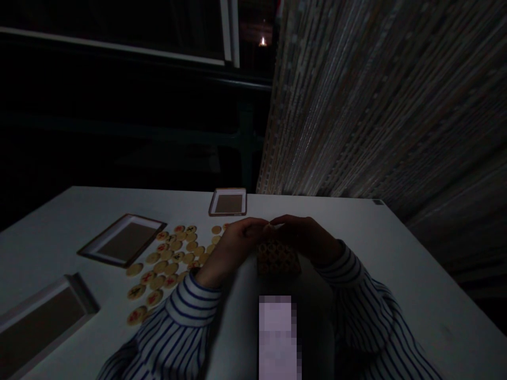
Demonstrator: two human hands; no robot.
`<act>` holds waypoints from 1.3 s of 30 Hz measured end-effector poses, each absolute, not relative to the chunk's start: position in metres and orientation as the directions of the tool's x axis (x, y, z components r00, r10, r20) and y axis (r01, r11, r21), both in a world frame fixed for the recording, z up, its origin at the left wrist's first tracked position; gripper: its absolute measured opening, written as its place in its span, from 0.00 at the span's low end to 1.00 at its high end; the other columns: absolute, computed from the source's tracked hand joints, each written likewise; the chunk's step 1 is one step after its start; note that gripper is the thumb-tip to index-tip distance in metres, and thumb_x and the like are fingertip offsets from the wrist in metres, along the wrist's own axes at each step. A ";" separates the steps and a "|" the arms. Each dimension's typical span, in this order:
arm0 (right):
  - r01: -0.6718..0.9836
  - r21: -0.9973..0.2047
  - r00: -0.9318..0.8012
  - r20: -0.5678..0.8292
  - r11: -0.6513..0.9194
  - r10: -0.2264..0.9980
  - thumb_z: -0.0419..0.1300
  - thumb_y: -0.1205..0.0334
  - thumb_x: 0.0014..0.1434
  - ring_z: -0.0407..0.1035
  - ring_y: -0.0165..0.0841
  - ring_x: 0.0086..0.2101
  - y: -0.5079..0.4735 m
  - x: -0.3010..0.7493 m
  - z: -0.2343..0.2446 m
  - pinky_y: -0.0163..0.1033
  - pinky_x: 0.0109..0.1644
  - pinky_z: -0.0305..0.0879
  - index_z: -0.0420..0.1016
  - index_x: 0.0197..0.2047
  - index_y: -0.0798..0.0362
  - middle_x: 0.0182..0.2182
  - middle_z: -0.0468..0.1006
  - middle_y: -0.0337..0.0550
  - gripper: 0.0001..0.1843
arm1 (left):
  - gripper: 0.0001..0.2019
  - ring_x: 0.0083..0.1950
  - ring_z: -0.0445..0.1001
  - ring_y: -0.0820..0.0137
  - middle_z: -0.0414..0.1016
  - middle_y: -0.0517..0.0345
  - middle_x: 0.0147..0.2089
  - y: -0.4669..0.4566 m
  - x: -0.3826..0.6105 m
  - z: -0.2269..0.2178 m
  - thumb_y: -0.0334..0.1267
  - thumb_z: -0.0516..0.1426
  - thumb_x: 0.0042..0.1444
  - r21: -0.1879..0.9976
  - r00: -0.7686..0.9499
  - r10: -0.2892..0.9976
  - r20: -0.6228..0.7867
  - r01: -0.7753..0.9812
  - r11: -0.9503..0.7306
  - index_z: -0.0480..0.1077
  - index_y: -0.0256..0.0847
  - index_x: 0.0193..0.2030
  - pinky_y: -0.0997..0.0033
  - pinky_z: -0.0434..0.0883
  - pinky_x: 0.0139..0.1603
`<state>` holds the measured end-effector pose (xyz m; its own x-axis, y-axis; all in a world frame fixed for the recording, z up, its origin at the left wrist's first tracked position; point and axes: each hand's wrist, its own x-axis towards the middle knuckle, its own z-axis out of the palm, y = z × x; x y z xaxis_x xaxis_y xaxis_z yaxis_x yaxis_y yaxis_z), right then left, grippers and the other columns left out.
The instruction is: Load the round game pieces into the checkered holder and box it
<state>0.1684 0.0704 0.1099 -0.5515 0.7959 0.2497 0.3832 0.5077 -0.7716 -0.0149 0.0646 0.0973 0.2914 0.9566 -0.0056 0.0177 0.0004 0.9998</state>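
In dim light, my left hand (241, 240) and my right hand (307, 237) meet fingertip to fingertip. Their fingers are curled and pressed together, and anything pinched there is too dark to make out. Just under them is a small block of Chinese chess pieces (279, 258), set close together in rows, its far side hidden by my hands. Left of my left hand, many loose round Chinese chess pieces (171, 269) are strewn over the white table (396, 264). Some show red or dark characters; others are plain side up. My left forearm covers part of the spread.
Two shallow trays, one at left (122, 240) and one at the back (228, 202), lie on the table. A longer box-like tray (43, 322) is at the near left. A bead curtain (356, 105) hangs behind on the right. A pixelated patch (277, 338) covers the near middle.
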 end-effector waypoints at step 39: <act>0.663 -0.311 -0.631 0.258 0.681 0.731 0.55 0.58 0.56 0.68 0.33 0.36 0.059 0.193 0.104 0.39 0.41 0.63 0.72 0.42 0.52 0.36 0.76 0.45 0.12 | 0.10 0.36 0.74 0.66 0.77 0.54 0.34 0.054 0.011 0.089 0.41 0.56 0.48 0.967 0.234 0.972 0.006 0.248 -0.065 0.73 0.37 0.33 0.67 0.71 0.37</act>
<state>0.1925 0.0594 0.1036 -0.6311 0.7314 0.2583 0.6626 0.6814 -0.3109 0.0109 0.0539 0.0890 0.2344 0.9721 0.0057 0.2476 -0.0654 0.9667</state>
